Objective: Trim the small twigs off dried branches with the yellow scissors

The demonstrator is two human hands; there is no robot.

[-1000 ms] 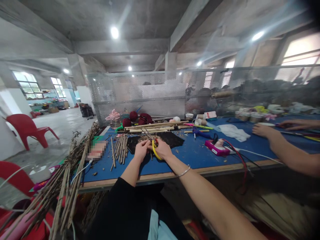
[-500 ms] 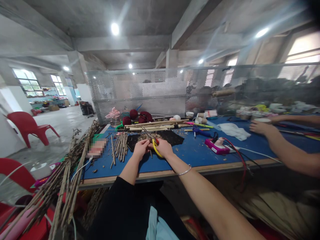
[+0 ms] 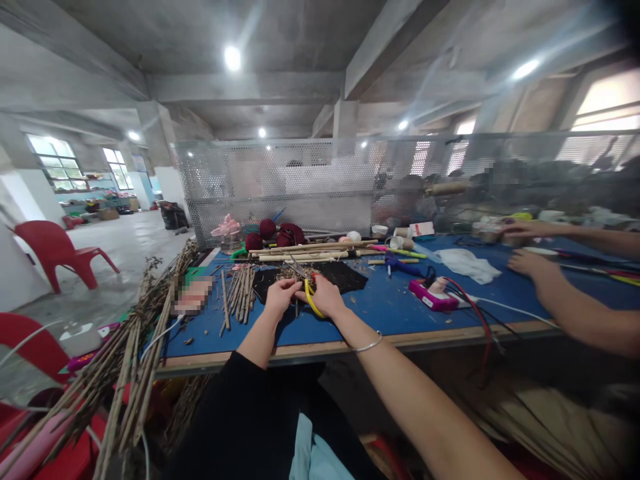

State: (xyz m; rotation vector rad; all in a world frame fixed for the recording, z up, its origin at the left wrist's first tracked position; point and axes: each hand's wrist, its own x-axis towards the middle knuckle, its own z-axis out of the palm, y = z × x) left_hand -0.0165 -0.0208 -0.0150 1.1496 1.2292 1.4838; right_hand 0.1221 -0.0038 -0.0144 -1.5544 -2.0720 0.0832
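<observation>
My right hand (image 3: 325, 297) is closed on yellow-handled scissors (image 3: 313, 301), whose blades point up and left over a black cloth (image 3: 345, 275). Just beside it, my left hand (image 3: 280, 297) has its fingers pinched together; what they hold is too small to make out. Small brown plant scraps (image 3: 290, 272) lie on the cloth beyond the hands. Left of the cloth, short cut brown sticks (image 3: 243, 293) are laid out on the blue tabletop (image 3: 300, 337).
A bundle of long dry stems (image 3: 133, 340) leans over the table's left end. Behind are pale sticks (image 3: 310, 255) and dark red balls (image 3: 290, 235). A purple power strip (image 3: 435, 297) with cables lies right. Another person's hands (image 3: 533, 260) work at the far right.
The scissor blades look a little wider apart and my hands have barely shifted. At the right, the other person's hands have moved, one reaching farther back.
</observation>
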